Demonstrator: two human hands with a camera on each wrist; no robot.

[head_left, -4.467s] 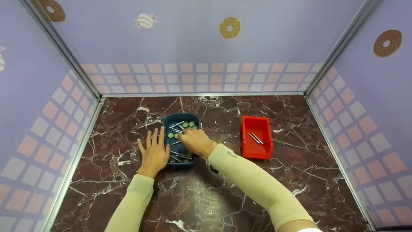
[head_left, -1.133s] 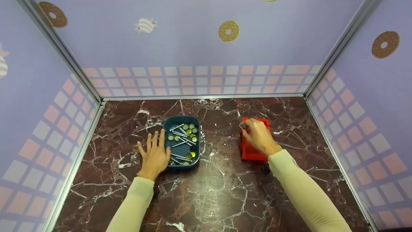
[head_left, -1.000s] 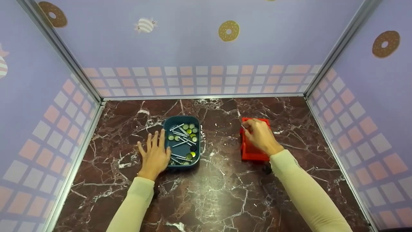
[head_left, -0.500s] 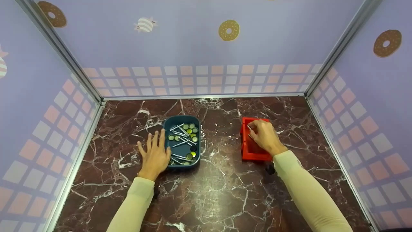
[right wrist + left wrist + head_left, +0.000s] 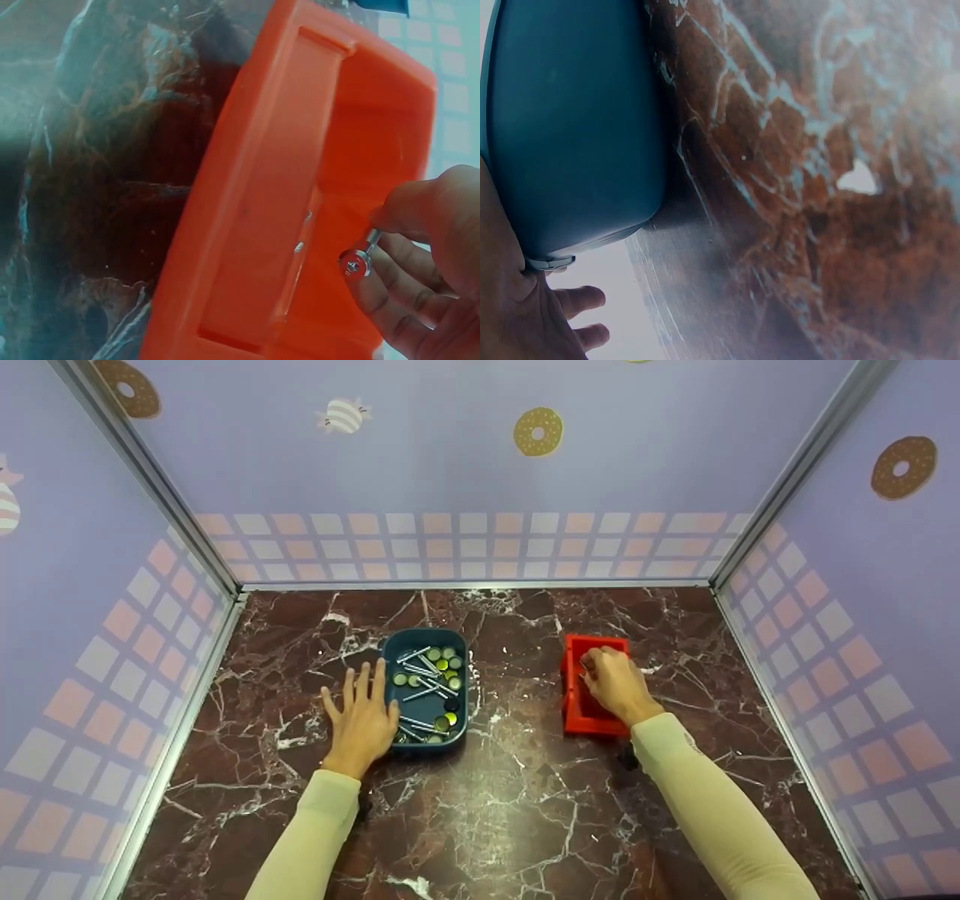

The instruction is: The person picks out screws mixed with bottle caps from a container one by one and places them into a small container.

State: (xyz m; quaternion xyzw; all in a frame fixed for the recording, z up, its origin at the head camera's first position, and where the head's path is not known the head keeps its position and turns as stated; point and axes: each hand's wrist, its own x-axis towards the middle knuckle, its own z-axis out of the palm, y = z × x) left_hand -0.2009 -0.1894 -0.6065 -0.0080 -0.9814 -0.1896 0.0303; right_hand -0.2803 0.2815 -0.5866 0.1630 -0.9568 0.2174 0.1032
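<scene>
My left hand (image 5: 361, 727) rests spread against the left side of a dark blue tray (image 5: 463, 701), its fingers straight and its thumb on the rim. In that tray lie several silver screws (image 5: 427, 664) among small round yellow-green discs (image 5: 400, 679). Over the red bin (image 5: 571, 712), my right hand (image 5: 616, 684) pinches a screw (image 5: 355, 262) between thumb and fingers. The right wrist view shows its cross-marked head turned to the camera and its shank partly hidden by the fingers. Most of the bin's floor is hidden by the hand in the head view.
Both containers stand on a dark red marbled table (image 5: 510, 795), with a gap of bare tabletop between them. Patterned purple panels (image 5: 465, 450) enclose the back and both sides. A metal strip (image 5: 480, 585) runs along the table's back edge.
Over 4.5 s, my right hand has gone from inside the blue tray to the red bin with a screw. Lately it has shifted slightly right and lower into the bin. The left hand stays put.
</scene>
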